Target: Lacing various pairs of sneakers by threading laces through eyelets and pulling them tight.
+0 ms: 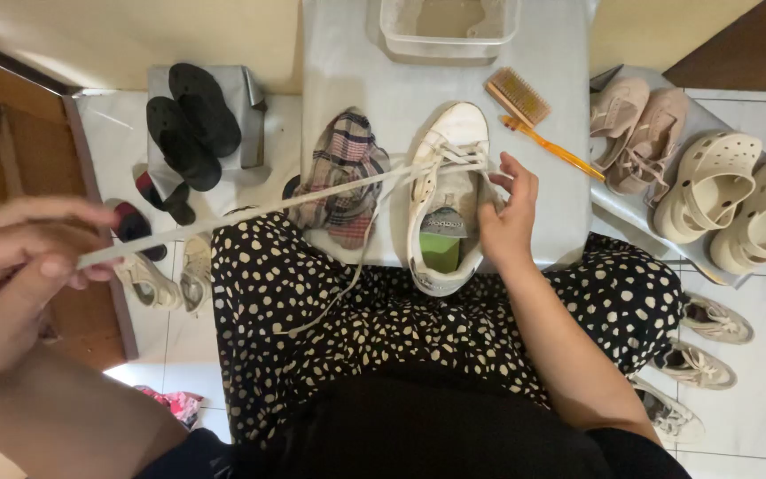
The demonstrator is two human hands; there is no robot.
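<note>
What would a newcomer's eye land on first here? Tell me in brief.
The white sneaker lying on the grey table, with a long white shoelace stretched taut from its eyelets to the left hand at the near left. The right hand steadies the sneaker's side; a plaid cloth lies just left of it.

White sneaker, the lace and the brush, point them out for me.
sneaker (454,133), head view, toe cap
lace (250,211), head view, taut middle stretch
brush (519,96), head view, bristle face
</note>
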